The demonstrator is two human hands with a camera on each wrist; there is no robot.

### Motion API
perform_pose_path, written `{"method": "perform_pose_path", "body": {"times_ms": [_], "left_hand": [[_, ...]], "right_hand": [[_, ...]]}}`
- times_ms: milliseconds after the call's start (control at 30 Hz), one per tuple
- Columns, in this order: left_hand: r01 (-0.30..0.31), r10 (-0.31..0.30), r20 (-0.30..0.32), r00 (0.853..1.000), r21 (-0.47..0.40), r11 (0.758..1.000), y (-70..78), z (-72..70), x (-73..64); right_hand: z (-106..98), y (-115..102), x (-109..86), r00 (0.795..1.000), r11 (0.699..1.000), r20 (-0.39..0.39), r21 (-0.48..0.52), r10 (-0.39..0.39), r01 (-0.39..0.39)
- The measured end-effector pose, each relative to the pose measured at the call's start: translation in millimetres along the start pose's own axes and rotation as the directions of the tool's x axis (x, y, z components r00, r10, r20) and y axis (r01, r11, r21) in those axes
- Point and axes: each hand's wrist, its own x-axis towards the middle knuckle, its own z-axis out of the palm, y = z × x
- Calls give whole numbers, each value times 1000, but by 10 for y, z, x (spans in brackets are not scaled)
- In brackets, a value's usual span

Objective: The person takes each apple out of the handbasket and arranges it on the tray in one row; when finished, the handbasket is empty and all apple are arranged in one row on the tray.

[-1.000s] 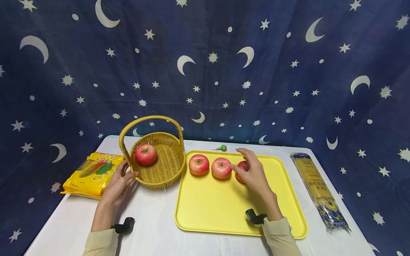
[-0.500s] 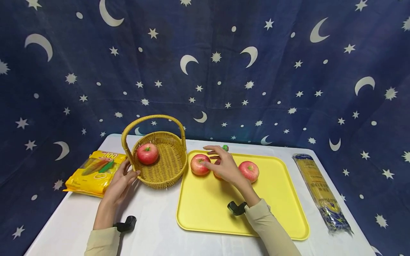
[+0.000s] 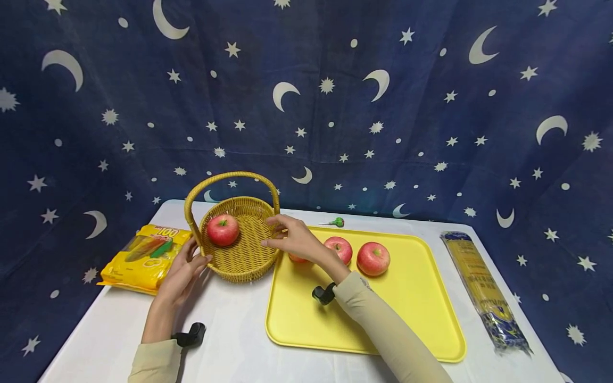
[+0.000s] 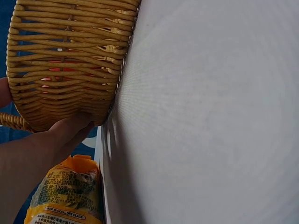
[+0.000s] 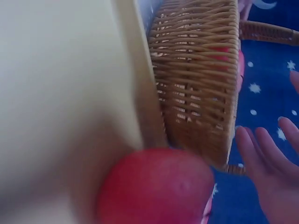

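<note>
A wicker basket [image 3: 244,268] with a tall handle stands at the left of the table, one red apple [image 3: 223,230] in it. My left hand [image 3: 179,276] holds the basket's left side, its thumb at the rim and its fingers against the outer wall in the left wrist view. Over the basket's right rim hovers my right hand [image 3: 297,238], fingers spread and nothing in them. Three apples lie along the back of the yellow tray [image 3: 364,319]: a right apple [image 3: 373,259], a middle apple [image 3: 338,250], and a left apple [image 5: 156,189] mostly hidden by my right hand in the head view.
A yellow food packet [image 3: 146,258] lies left of the basket. Behind the tray is a small green-headed item [image 3: 338,222] with a thin stick. At the right lies a long clear packet [image 3: 483,290], perhaps of noodles. A starry blue cloth [image 3: 335,106] hangs behind the table.
My right hand has swept left, from the right apple across the others to the basket's rim, carrying nothing. The left hand stays at the basket, and the apples keep their places.
</note>
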Motion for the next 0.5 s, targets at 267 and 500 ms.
{"method": "perform_pose_path", "body": {"times_ms": [267,500], "left_hand": [[7,-7,-6,1000,6,1000,-6,-8,15],[5,-5,-10,1000,18,1000,-13,-16,24]], "right_hand": [[218,-125,454,993,985,114,-174,17,3],[400,-229,783,981,952,170,-305,97,-41]]}}
